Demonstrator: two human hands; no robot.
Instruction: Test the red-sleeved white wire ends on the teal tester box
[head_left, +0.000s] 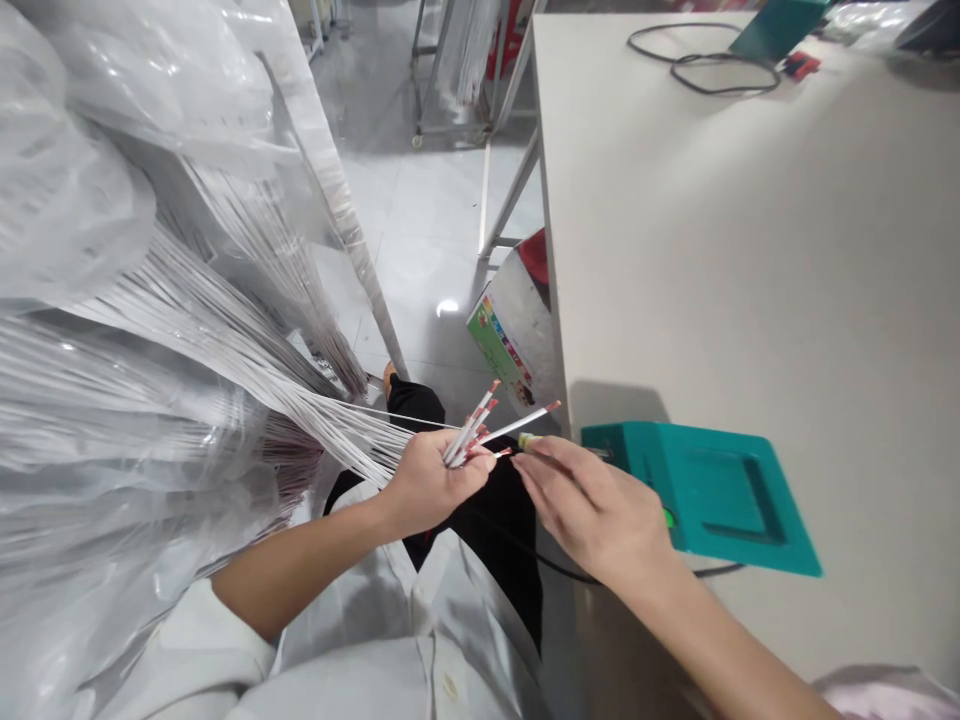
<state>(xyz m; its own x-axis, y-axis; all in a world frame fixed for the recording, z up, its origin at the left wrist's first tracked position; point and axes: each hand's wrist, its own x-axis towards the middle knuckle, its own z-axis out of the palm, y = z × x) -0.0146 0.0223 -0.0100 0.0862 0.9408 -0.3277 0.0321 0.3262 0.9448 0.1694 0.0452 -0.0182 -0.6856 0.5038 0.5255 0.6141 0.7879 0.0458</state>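
My left hand (431,480) is closed around a bundle of white cables (337,425), whose cut ends (480,425) fan out past the fingers with reddish tips. One short cable end (502,454) sticks out by the left thumb, towards my right hand. Fingers bent and pinched together, my right hand (600,500) is just right of these ends. A small pale-yellow piece (527,440) shows at its fingertips; whether they grip it or a wire tip is too small to tell. Behind that hand stands a teal machine (720,495) on the table, partly covered by it.
White cables in clear plastic (135,400) fill the left side. The pale table (735,270) spans the right, with a black cord (720,75) and another teal device (780,28) at the back. A printed bag (514,330) is on the floor beside the table; a wheeled rack (450,128) is beyond.
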